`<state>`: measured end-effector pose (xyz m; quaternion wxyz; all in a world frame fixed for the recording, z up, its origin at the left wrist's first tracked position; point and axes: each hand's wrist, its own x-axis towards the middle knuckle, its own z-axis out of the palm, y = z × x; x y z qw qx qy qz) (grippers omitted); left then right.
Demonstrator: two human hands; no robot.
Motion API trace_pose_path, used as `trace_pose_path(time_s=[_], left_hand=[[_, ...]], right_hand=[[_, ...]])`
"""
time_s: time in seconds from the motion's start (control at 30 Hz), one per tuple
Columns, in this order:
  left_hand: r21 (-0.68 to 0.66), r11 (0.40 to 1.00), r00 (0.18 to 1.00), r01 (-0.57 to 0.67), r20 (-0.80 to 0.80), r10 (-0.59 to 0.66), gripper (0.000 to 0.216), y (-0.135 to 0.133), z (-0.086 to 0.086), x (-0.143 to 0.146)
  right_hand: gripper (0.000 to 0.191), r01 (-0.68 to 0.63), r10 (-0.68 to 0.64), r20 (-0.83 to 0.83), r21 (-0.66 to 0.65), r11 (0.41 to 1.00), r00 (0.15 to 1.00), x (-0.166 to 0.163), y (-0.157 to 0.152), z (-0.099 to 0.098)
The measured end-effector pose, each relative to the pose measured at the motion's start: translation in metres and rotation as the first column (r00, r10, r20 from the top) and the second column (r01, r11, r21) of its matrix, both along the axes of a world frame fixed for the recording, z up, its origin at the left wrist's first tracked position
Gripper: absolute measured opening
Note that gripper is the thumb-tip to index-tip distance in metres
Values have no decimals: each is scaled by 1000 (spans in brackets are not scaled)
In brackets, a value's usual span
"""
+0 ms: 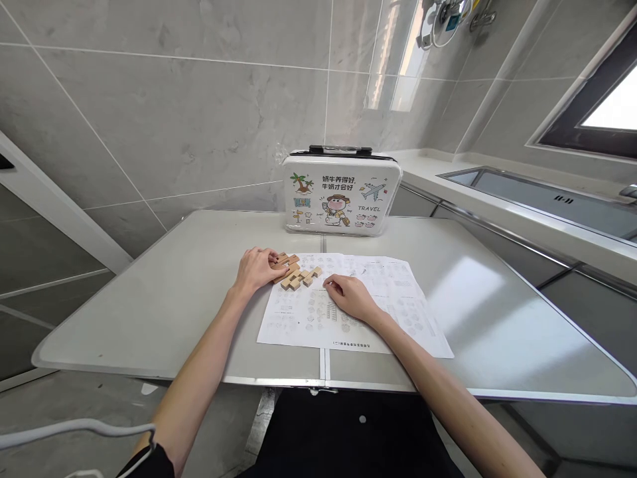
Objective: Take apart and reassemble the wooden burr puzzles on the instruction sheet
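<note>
Blocks (296,271) under left hand (256,269) — right hand (351,295) curled, resting

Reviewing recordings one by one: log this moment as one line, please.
left hand: touching blocks | right hand: resting on sheet | case: behind, on table

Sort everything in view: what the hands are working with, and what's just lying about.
In use: wooden puzzle blocks touched by the left hand; printed diagram sheet under the right hand.
Lying about: cartoon-printed case at the back of the table; sink on the right; white cable at lower left.
</note>
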<state>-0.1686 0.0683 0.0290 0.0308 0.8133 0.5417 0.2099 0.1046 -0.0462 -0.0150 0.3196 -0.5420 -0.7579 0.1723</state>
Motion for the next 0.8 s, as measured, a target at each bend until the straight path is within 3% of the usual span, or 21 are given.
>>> trace_pose_path(time_s=[0.57,0.8], left_hand=[[-26,1000,1000,-10,-19,9,44,0,2,0],[-73,997,995,1,-102,-9,41,0,10,0]], right_hand=[[18,1,-1,-1,0,1000,1000,0,0,-1],[18,12,-12,-4,3,1000,1000,0,1,-2]])
